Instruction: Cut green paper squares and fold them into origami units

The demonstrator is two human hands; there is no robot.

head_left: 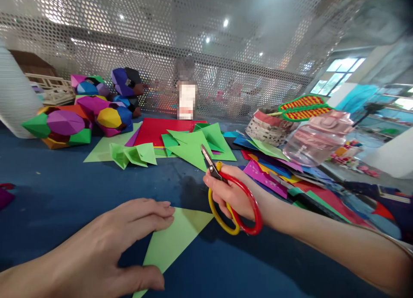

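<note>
A spread left hand (106,235) seemingly steadies a pale green triangular paper (180,233) on a dark blue tabletop (74,177), while the right hand (240,203) grips red-and-yellow-handled metal scissors (214,171), which any cut would require lowering.

The scissors (215,171) have red and yellow handles (257,215); the paper (179,235) is light green.

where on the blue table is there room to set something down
The widest bare patch of table lies between the left hand and the paper balls. Another lies right of the light green triangle, on the near side of the right forearm. The back right is crowded: coloured sheets, basket, pink bottle.
</note>
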